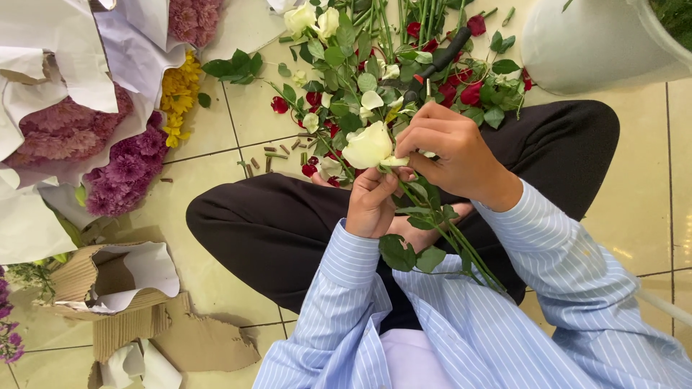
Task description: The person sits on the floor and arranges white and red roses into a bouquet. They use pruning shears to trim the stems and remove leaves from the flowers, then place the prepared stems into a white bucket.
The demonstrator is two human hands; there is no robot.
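I sit cross-legged on a tiled floor in dark trousers and a blue striped shirt. My left hand (373, 203) grips the stem just under a cream white rose (367, 146). Its leafy green stem (447, 234) runs down over my lap. My right hand (447, 149) pinches at the base of the bloom, fingers closed on an outer petal. Black-handled pruning shears (440, 61) lie on the floor beyond my hands.
A pile of cut leaves, stems, red petals and white rosebuds (360, 65) lies ahead. Purple, pink and yellow flower bunches in white paper (108, 137) lie at left. Torn cardboard (144, 317) sits at lower left. A white bucket (598, 43) stands at upper right.
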